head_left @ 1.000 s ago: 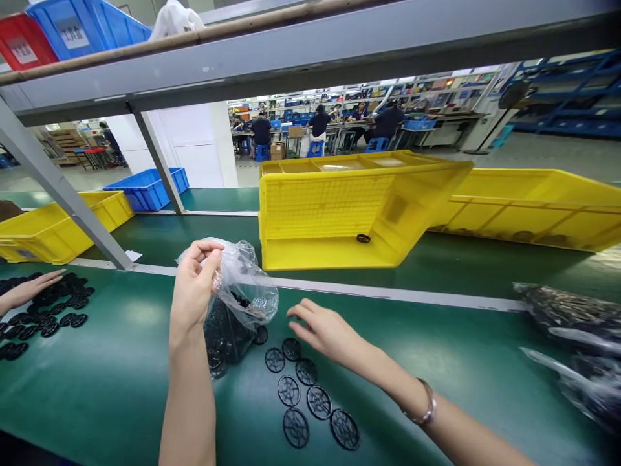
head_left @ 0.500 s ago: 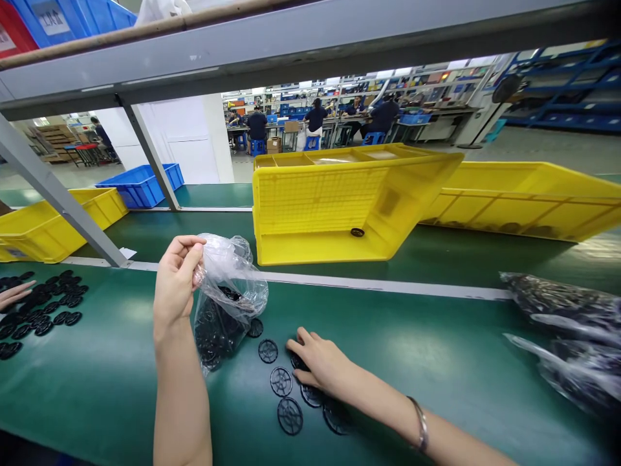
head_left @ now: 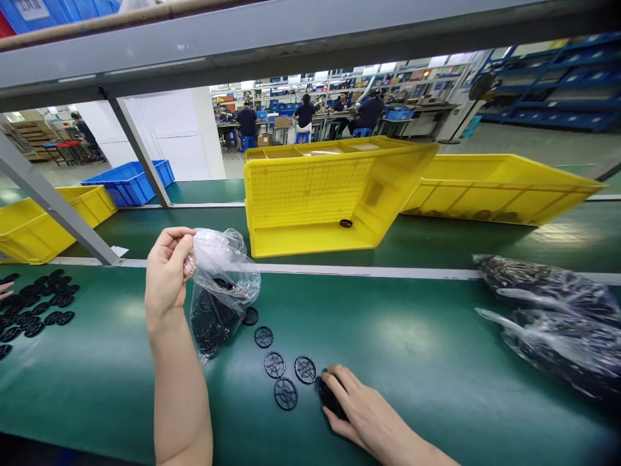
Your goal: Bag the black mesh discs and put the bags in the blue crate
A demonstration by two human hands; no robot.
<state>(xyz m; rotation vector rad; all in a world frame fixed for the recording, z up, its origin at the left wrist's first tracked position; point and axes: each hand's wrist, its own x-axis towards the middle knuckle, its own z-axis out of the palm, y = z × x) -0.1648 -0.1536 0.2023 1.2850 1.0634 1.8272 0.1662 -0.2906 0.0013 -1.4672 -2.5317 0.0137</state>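
My left hand is closed on the gathered mouth of a clear plastic bag, holding it up at the top. Inside the bag, its lower part resting on the green surface, are several black spoked rings. To the right, my right hand curves its thumb and fingers around dark spoked rings at the table; how many is hidden by the hand. Loose beside it lie several more flat spoked rings, among them one just left of my fingers and another lower down.
A tilted yellow bin with one ring inside stands beyond a white strip; another yellow bin is right of it. Filled plastic bags lie at right. More rings and another person's fingertips are at left. Grey posts support an overhead shelf.
My right hand has moved right and nearer to me, uncovering a spoked ring. My left hand still holds the bag. The other person's hand has drawn back toward the left edge.
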